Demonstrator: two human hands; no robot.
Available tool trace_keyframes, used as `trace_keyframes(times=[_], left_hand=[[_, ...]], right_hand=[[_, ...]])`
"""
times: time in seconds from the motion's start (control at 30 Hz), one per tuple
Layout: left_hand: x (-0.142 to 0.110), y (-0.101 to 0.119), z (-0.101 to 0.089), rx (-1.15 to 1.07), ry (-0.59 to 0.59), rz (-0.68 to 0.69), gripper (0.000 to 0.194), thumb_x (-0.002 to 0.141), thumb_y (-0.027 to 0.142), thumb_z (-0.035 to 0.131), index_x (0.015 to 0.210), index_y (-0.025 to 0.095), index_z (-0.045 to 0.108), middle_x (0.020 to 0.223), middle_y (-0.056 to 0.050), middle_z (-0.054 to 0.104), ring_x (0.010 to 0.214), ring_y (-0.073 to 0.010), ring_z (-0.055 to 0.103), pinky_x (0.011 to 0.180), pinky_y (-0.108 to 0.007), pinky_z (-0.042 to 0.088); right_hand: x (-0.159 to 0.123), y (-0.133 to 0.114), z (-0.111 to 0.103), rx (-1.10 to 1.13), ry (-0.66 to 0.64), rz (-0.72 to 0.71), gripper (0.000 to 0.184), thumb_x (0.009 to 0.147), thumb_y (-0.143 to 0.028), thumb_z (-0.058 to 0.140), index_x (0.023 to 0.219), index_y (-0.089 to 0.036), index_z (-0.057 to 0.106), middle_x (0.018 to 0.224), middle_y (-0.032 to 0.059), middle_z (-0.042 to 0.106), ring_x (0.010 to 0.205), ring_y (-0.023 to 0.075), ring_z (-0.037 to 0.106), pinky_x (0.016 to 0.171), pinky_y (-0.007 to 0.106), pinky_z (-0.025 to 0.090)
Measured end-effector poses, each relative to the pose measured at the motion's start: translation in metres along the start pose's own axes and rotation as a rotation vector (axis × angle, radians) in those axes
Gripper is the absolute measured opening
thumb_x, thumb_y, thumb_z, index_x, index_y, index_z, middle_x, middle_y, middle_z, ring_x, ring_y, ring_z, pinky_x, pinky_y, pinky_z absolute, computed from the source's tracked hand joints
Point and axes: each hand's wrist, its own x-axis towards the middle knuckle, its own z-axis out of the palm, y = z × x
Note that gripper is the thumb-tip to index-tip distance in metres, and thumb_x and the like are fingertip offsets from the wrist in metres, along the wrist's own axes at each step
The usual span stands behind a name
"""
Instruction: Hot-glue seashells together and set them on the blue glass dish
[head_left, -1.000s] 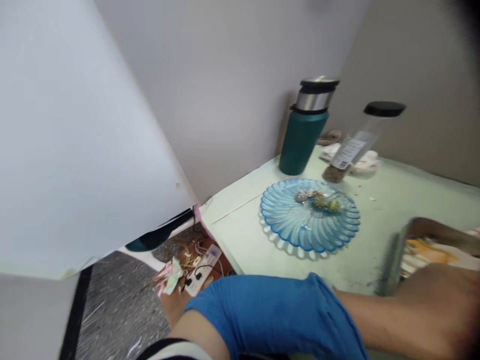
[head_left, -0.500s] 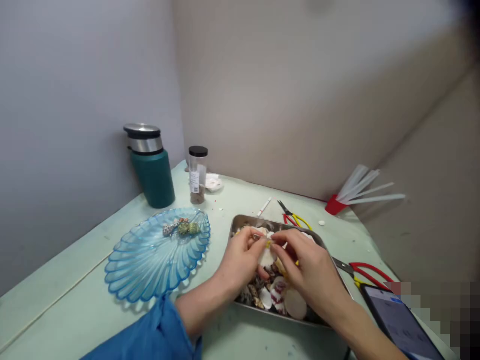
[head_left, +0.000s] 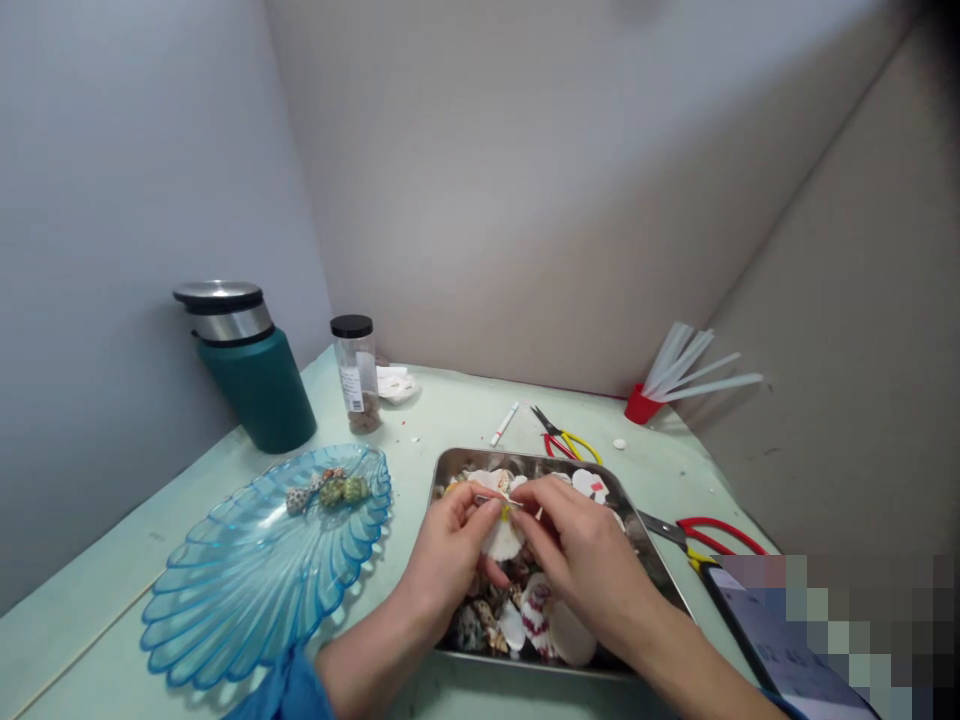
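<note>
"Where both hands meet above the metal tray [head_left: 540,668], what is the left hand [head_left: 446,560] gripping?"

"A white scallop shell [head_left: 504,543], pinched between thumb and fingers, with a yellow spot [head_left: 507,513] at its top."

"And the right hand [head_left: 589,535]?"

"Its thumb and fingers curl toward that yellow spot; whether they grip anything, I can't tell."

"What's around them?"

"More seashells [head_left: 536,615] lie in the tray below. Left, a blue fluted plate [head_left: 255,580] bears small snail shells [head_left: 331,492]; far left stands a teal bottle [head_left: 259,392]. Right of the tray lie red-and-yellow-handled scissors [head_left: 667,530] and, nearer, a phone [head_left: 754,615]."
</note>
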Motion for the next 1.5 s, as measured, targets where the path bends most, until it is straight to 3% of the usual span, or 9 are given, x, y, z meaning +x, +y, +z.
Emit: trace_keyframes(times=[0.1, 0.4, 0.63, 0.77, 0.97, 1.23, 1.37, 1.5], left_hand=[[-0.0009, 0.0004, -0.0026, 0.026, 0.014, 0.044, 0.029, 0.078, 0.042, 0.058, 0.089, 0.014, 0.055, 0.078, 0.001, 0.059, 0.037, -0.0060, 0.054, 0.034, -0.016, 0.038], [-0.0025, -0.0026, -0.0049, -0.080, 0.010, 0.001, 0.034, 0.073, 0.045, 0.064, 0.087, 0.014, 0.057, 0.067, 0.003, 0.056, 0.037, -0.0068, 0.051, 0.033, -0.018, 0.040], [-0.0030, 0.0012, -0.0026, -0.123, 0.015, -0.017, 0.037, 0.068, 0.038, 0.071, 0.092, 0.015, 0.054, 0.067, 0.003, 0.057, 0.045, -0.0072, 0.052, 0.039, -0.017, 0.044], [-0.0049, 0.0023, -0.0029, -0.106, 0.036, 0.007, 0.031, 0.070, 0.038, 0.070, 0.084, 0.016, 0.053, 0.071, 0.001, 0.059, 0.049, -0.0073, 0.052, 0.040, -0.018, 0.046], [-0.0055, 0.0043, -0.0023, -0.084, 0.046, 0.042, 0.032, 0.069, 0.038, 0.072, 0.085, 0.015, 0.057, 0.080, -0.001, 0.060, 0.056, -0.0083, 0.053, 0.044, -0.019, 0.048], [-0.0051, 0.0018, -0.0046, -0.110, 0.030, 0.006, 0.031, 0.076, 0.045, 0.065, 0.084, 0.015, 0.060, 0.075, 0.002, 0.055, 0.045, -0.0046, 0.050, 0.038, -0.015, 0.043], [-0.0046, 0.0006, -0.0052, -0.104, 0.008, 0.004, 0.033, 0.075, 0.046, 0.065, 0.082, 0.015, 0.060, 0.076, 0.000, 0.057, 0.044, -0.0057, 0.051, 0.036, -0.017, 0.043], [-0.0040, -0.0008, -0.0046, -0.067, 0.019, 0.034, 0.032, 0.075, 0.045, 0.065, 0.080, 0.014, 0.058, 0.075, 0.000, 0.057, 0.043, -0.0063, 0.050, 0.034, -0.018, 0.043]], right_hand=[[0.0006, -0.0011, -0.0022, 0.067, 0.008, -0.026, 0.009, 0.089, -0.015, 0.050, 0.093, -0.019, 0.058, 0.085, 0.0026, 0.059, 0.073, 0.0151, 0.055, 0.065, 0.026, 0.040], [-0.0002, -0.0004, 0.0009, 0.049, 0.035, -0.104, 0.012, 0.089, -0.014, 0.047, 0.087, -0.018, 0.058, 0.081, 0.0034, 0.058, 0.070, 0.0151, 0.055, 0.063, 0.026, 0.040], [-0.0010, -0.0020, -0.0015, 0.046, 0.030, -0.063, 0.014, 0.090, -0.016, 0.046, 0.093, -0.019, 0.059, 0.085, 0.0044, 0.059, 0.074, 0.0165, 0.056, 0.066, 0.028, 0.042], [-0.0010, -0.0016, -0.0019, 0.077, 0.045, -0.055, 0.013, 0.090, -0.016, 0.047, 0.096, -0.020, 0.058, 0.087, 0.0042, 0.060, 0.074, 0.0161, 0.056, 0.065, 0.027, 0.041], [-0.0013, -0.0012, -0.0012, 0.119, 0.077, -0.047, 0.011, 0.088, -0.013, 0.048, 0.085, -0.018, 0.057, 0.080, 0.0028, 0.058, 0.072, 0.0152, 0.054, 0.065, 0.027, 0.040], [0.0022, -0.0051, -0.0051, 0.228, 0.063, 0.020, 0.011, 0.086, -0.013, 0.052, 0.080, -0.019, 0.058, 0.074, -0.0002, 0.059, 0.066, 0.0129, 0.055, 0.061, 0.024, 0.041], [0.0026, -0.0032, -0.0061, 0.233, 0.032, 0.060, 0.006, 0.086, -0.015, 0.054, 0.088, -0.020, 0.058, 0.077, -0.0005, 0.060, 0.064, 0.0121, 0.055, 0.059, 0.023, 0.042], [-0.0006, -0.0033, -0.0039, 0.121, 0.031, -0.034, 0.011, 0.089, -0.015, 0.050, 0.092, -0.020, 0.059, 0.085, 0.0026, 0.060, 0.072, 0.0140, 0.057, 0.064, 0.025, 0.043]])
